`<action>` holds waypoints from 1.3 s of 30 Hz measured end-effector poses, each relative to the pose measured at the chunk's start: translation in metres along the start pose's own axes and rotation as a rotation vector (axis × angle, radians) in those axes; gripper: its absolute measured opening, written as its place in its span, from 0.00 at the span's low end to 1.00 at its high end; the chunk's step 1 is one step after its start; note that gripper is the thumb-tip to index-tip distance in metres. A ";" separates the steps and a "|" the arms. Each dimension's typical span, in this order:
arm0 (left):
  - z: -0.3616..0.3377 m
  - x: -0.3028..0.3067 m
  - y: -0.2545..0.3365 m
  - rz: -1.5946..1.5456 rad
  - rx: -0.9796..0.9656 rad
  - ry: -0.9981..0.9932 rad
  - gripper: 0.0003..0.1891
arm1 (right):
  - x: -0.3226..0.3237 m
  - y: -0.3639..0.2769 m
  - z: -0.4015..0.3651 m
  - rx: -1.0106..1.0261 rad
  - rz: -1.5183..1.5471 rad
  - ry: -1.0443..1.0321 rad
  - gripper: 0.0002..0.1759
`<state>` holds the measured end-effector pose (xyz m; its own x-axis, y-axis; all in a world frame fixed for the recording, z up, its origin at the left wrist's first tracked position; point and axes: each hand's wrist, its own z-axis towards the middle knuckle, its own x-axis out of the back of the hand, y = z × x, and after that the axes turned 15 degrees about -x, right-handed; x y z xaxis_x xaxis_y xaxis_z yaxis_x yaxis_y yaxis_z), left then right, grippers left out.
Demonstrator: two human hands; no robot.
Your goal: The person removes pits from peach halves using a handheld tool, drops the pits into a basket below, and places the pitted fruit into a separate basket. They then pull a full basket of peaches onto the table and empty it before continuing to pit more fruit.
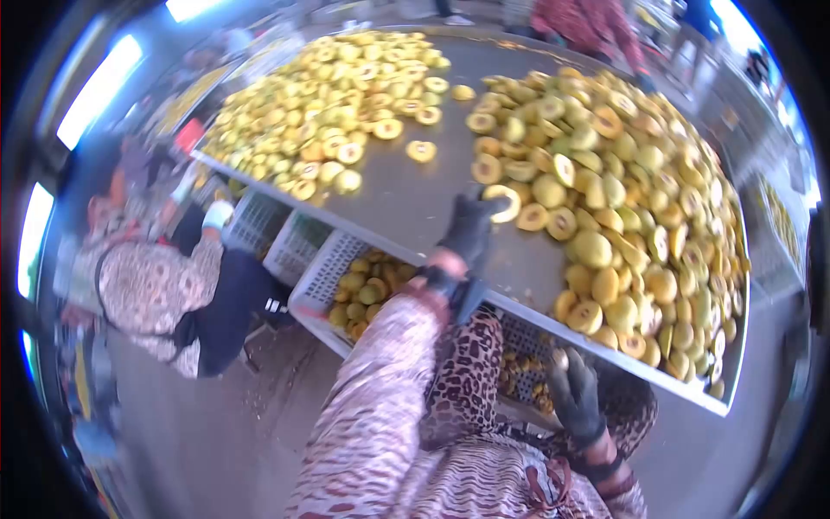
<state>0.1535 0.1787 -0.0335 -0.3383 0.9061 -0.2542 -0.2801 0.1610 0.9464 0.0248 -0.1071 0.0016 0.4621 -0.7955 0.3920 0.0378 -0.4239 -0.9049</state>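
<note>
My left hand (471, 229), in a dark glove, reaches over the metal table (389, 186). Its fingers are closed at the edge of a halved yellow fruit (504, 204) with a dark centre. Lower down, beside the table's front edge, my right hand (575, 398), also gloved, has its fingers curled around something small and pale that I cannot make out. A large heap of cut fruit (614, 186) covers the table's right side. Another heap (320, 104) lies at the left, with a few loose halves between the two.
Below the table edge are a white crate (316, 298) of fruit and a dark crate (519, 368) with small pieces. A co-worker (169, 290) in a patterned hood sits at the left; another person (588, 26) stands behind the table. More crates (778, 225) stand at the right.
</note>
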 end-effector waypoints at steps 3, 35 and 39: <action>-0.051 0.000 0.030 -0.247 -0.070 -0.027 0.14 | -0.018 -0.017 0.016 0.090 0.156 -0.025 0.11; -0.168 -0.031 0.036 -0.433 -0.096 0.222 0.22 | -0.073 -0.014 0.029 0.014 0.066 -0.108 0.12; -0.163 -0.054 0.027 -0.464 -0.132 0.356 0.13 | -0.069 0.073 0.033 -0.019 0.189 -0.100 0.21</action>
<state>0.0175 0.0698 -0.0265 -0.4279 0.5624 -0.7075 -0.5718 0.4378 0.6938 0.0251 -0.0687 -0.0969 0.5450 -0.8152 0.1959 -0.0745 -0.2799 -0.9571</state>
